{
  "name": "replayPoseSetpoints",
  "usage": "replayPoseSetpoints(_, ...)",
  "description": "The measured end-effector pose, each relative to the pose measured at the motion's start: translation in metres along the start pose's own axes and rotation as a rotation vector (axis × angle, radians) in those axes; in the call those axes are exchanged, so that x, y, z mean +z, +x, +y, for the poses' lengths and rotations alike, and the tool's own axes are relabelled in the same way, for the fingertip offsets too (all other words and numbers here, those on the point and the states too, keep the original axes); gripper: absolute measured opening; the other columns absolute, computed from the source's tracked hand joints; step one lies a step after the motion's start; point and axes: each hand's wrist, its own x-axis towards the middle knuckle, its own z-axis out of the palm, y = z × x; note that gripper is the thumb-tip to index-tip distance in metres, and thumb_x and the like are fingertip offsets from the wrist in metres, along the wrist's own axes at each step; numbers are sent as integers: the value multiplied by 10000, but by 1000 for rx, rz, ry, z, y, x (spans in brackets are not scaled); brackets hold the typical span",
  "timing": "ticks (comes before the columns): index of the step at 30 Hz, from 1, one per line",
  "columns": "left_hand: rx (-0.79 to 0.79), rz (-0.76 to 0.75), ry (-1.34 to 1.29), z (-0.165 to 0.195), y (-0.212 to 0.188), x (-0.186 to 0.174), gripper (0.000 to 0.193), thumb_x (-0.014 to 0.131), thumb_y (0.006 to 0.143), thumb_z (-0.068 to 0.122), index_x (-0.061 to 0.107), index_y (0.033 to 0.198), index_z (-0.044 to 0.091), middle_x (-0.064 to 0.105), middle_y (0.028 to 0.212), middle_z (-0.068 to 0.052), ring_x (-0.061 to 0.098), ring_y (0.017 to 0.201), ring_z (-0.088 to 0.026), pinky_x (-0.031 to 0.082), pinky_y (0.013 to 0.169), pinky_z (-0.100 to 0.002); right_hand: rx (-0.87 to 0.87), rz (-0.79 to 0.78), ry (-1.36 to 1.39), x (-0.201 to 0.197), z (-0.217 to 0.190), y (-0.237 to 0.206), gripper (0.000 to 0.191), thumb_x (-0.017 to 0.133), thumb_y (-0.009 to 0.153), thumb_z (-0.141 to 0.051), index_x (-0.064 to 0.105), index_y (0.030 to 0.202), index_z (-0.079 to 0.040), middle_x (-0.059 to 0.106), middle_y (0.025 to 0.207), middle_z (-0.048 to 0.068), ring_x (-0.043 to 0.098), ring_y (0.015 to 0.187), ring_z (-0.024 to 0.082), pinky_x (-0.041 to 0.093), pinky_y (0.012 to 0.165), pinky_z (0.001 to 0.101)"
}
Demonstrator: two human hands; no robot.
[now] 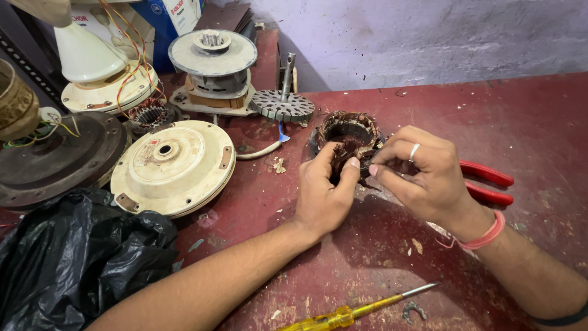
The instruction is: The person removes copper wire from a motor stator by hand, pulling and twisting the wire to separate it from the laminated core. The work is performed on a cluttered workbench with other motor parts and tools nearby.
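A round fan-motor stator (346, 132) with brown copper windings lies on the dark red table (490, 122). My left hand (324, 193) grips its near side, thumb and fingers pressed into the windings. My right hand (422, 171), with a ring and a pink wrist thread, pinches something small at the stator's right edge; what it pinches is hidden by the fingers.
Red-handled pliers (487, 184) lie behind my right hand. A yellow screwdriver (355, 311) rests near the front edge. A cream motor cover (173, 165), a toothed rotor with shaft (283, 103), other fan motors (213, 67) and a black plastic bag (73, 257) crowd the left.
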Motion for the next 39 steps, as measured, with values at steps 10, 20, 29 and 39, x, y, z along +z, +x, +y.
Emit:
replayPoseSetpoints(10, -23, 32, 40, -3, 2, 2, 144, 628, 984, 134, 663, 977, -6, 675, 715, -7, 569, 646, -36, 489, 562, -272, 17, 14, 9, 1, -2, 0, 276, 793, 795, -7, 732, 1063, -24, 597, 780, 14, 514, 630, 71, 419, 556, 229)
replayPoseSetpoints(20, -70, 7, 32, -3, 2, 2, 140, 617, 977, 135, 669, 1000, 7, 650, 690, 13, 540, 613, -26, 455, 529, -267, 24, -2, 65, 2, -2, 0, 386, 789, 791, 5, 728, 1170, -30, 580, 790, 2, 499, 649, 59, 417, 566, 220)
replayPoseSetpoints(29, -51, 12, 17, -3, 2, 1, 146, 610, 998, 144, 665, 999, 9, 658, 711, 14, 550, 632, -24, 465, 541, -265, 75, 15, 39, 3, 0, -1, 297, 796, 801, -10, 744, 1093, -26, 614, 796, 7, 530, 643, 52, 432, 547, 210)
replayPoseSetpoints(39, -5, 29, 35, -5, 3, 2, 141, 601, 1001, 131, 645, 1020, -1, 707, 775, -19, 608, 692, -42, 519, 594, -280, 3, 26, 4, 1, -3, 2, 352, 784, 793, -7, 729, 1140, -25, 618, 802, 26, 553, 648, 86, 452, 571, 234)
